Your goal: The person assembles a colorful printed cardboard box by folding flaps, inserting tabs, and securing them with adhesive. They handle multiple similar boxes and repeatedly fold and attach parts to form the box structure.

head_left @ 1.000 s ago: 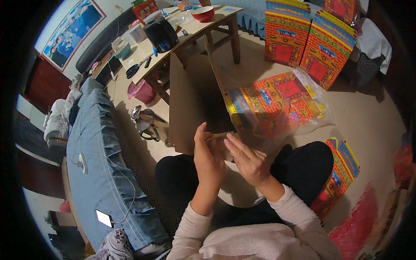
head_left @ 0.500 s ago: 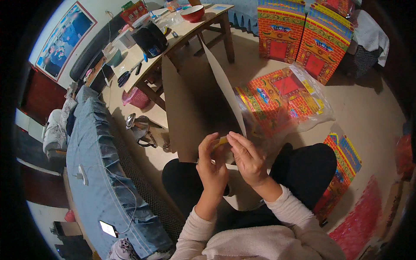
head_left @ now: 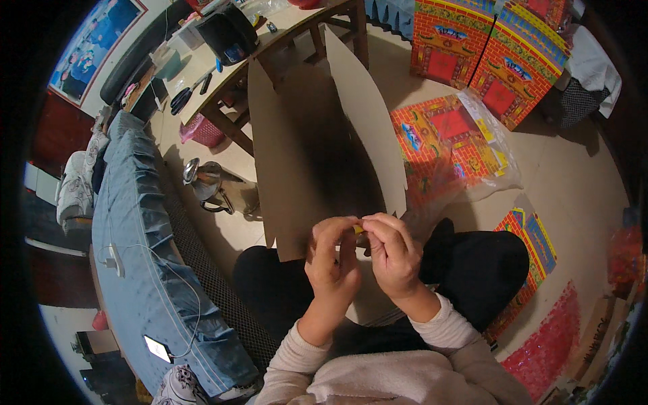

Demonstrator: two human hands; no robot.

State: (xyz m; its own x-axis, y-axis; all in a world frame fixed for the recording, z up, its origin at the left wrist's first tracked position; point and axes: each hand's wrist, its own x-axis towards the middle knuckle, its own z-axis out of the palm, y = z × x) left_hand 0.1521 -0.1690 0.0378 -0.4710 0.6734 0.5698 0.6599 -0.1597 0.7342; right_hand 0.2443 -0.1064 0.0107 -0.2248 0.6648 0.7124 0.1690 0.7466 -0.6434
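Note:
My left hand (head_left: 333,262) and my right hand (head_left: 394,260) meet at the fingertips in front of my lap. Both are closed, pinching a small yellow piece (head_left: 358,229); the fingers cover most of it, and its kind does not show. Just beyond them, between my knees, stands a brown cardboard box (head_left: 273,162), its dark inside facing up. One plain panel rises on its left and another curves outward on its right. My fingers are at the box's near edge; whether they touch it I cannot tell.
A wooden table (head_left: 233,75) with a black appliance (head_left: 227,34) and scissors (head_left: 182,98) stands beyond. Left are a metal kettle (head_left: 209,179) and a blue-covered sofa (head_left: 135,223). Red brick-patterned cartons (head_left: 451,50), a plastic-wrapped stack (head_left: 442,145) and red plastic sheeting (head_left: 543,344) lie to the right.
My fingertips have drawn together over the yellow piece, hiding more of it. The box's right panel now leans further outward to the right. The whole view has shifted slightly.

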